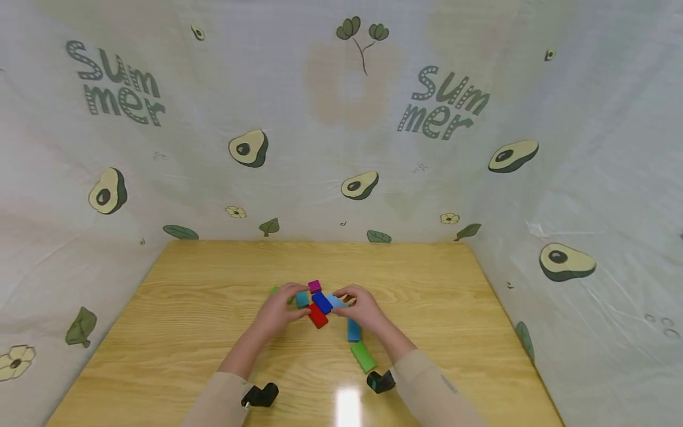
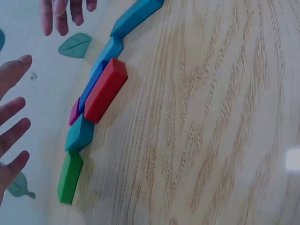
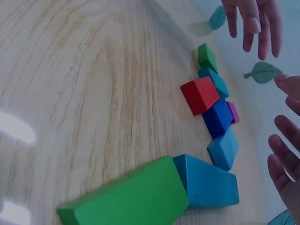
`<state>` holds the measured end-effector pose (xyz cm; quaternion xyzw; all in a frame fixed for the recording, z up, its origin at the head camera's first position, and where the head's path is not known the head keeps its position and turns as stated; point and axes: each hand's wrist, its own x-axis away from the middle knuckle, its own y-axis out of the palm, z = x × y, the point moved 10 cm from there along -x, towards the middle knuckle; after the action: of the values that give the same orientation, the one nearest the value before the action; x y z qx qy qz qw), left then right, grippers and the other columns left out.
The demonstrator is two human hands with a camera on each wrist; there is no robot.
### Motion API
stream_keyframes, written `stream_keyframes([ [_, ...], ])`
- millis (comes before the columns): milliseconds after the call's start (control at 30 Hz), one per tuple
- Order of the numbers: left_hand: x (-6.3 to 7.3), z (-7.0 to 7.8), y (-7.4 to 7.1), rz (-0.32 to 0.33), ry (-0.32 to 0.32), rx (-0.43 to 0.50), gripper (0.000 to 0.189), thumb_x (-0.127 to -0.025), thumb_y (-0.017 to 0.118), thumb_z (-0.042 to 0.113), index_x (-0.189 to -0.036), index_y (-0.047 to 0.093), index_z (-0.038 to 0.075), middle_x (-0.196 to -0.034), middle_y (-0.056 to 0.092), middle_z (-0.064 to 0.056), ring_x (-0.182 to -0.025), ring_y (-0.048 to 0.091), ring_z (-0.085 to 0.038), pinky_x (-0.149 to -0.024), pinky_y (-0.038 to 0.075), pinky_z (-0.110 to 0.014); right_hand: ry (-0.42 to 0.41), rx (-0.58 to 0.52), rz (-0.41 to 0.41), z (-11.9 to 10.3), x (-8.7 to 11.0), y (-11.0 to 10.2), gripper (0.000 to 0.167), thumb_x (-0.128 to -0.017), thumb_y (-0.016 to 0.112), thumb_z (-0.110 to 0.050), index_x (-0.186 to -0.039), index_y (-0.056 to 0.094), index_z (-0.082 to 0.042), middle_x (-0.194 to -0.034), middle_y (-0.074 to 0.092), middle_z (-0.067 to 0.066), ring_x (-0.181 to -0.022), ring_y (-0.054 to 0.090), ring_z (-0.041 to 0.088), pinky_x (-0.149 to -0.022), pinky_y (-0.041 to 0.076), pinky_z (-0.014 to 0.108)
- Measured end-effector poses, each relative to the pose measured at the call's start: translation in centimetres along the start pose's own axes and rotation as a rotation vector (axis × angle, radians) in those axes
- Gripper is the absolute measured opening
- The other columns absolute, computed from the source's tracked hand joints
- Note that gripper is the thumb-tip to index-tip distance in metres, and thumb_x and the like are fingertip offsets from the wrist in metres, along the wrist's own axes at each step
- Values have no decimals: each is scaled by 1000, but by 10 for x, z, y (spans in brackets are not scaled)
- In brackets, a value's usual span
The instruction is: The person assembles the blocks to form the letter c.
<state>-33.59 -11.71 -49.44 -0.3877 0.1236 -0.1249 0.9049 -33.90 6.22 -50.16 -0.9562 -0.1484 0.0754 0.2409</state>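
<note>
My left hand point(image 1: 277, 309) is held above the left part of a group of coloured blocks, fingers apart and relaxed. Its fingertips overlap a teal block point(image 1: 302, 299) and a red block point(image 1: 318, 316) in the head view. My right hand point(image 1: 364, 306) hovers at the other side, near a light blue block point(image 1: 336, 301), with thumb and fingers spread. Between the hands lie a dark blue block point(image 1: 322, 302) and a magenta block point(image 1: 315, 286). Both wrist views show the left hand point(image 2: 11, 126) and right hand point(image 3: 288, 145) with loose fingers, gripping nothing.
A blue block point(image 1: 354, 330) and a long green block point(image 1: 363, 357) continue the line toward the right forearm. Another green block point(image 2: 70, 177) ends it at the left. The wooden table point(image 1: 427, 279) meets a patterned cloth point(image 1: 299, 196) behind and at the sides.
</note>
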Motion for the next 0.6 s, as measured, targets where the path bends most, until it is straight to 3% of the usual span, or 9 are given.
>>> stream_keyframes([
  [433, 28, -26, -35, 73, -42, -13, 51, -85, 78, 20, -132, 60, 9, -135, 54, -16, -126, 48, -39, -103, 39, -57, -18, 5, -93, -16, -37, 45, 36, -85, 77, -11, -118, 68, 0, -110, 62, 10, -100, 57, 35, -77, 53, 33],
  [600, 37, -38, -43, 91, -47, 11, 51, -85, 78, 18, -132, 60, 9, -133, 56, -13, -119, 53, -35, -96, 45, -55, -22, -4, -124, -18, -48, 62, 36, -84, 77, -8, -118, 68, -1, -111, 61, 9, -100, 57, 33, -78, 52, 31],
])
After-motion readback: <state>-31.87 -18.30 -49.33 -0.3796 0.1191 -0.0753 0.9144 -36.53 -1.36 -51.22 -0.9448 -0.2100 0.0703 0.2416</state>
